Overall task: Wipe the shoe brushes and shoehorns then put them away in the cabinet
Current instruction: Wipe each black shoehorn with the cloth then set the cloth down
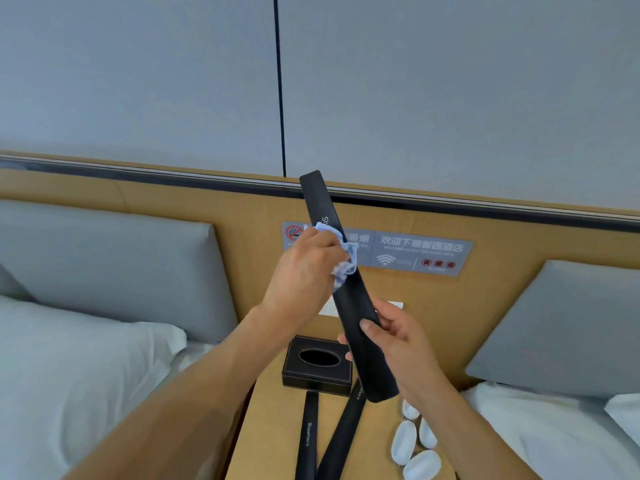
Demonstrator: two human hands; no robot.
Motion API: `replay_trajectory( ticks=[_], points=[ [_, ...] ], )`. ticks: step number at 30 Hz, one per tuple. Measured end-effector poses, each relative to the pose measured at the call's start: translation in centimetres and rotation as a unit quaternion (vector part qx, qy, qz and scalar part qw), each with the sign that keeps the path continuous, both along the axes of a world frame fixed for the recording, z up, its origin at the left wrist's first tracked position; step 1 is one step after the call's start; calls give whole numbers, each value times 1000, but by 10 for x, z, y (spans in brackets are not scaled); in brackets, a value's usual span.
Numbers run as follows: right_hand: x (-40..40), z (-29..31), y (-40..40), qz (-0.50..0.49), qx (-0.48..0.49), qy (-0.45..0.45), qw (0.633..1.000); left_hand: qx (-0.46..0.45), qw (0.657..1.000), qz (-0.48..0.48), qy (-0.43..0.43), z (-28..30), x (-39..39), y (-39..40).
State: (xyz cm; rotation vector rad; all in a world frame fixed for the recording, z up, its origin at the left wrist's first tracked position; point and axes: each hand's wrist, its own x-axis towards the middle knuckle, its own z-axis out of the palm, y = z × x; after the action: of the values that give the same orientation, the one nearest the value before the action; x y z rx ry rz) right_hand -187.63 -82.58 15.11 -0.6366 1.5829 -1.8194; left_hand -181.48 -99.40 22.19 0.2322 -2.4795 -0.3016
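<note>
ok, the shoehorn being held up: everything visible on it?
The held shoehorn is long, flat, matte black, plastic-looking, with white lettering partly hidden by a blue cloth. It tilts up and away, top end over the headboard. The right hand grips its lower part; the left hand presses the cloth against its middle.

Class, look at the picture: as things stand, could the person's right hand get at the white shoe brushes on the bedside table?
Probably not yet: the right hand grips the raised shoehorn. The white shoe brushes lie uncovered just below it, so the way is otherwise free.
</note>
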Motion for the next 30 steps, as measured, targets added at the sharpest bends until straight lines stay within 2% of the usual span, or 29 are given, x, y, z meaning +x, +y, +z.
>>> replay_trajectory(
  ticks=[7,13,21,25,30],
  points=[
    [5,7,2,60,30,67,995,34,992,120,19,68,-24,-84],
    [0,14,-5,63,-5,63,996,-13,985,162,54,92,-41,-90],
    [-6,25,-22,-1,-66,-22,998,-15,997,76,30,58,-38,-24],
    [-5,26,-30,-34,-81,-35,995,-24,999,-21,0,49,-33,6],
    [-7,25,-32,13,-140,-130,982,-88,993,-72,-17,49,-20,17]
  ],
)
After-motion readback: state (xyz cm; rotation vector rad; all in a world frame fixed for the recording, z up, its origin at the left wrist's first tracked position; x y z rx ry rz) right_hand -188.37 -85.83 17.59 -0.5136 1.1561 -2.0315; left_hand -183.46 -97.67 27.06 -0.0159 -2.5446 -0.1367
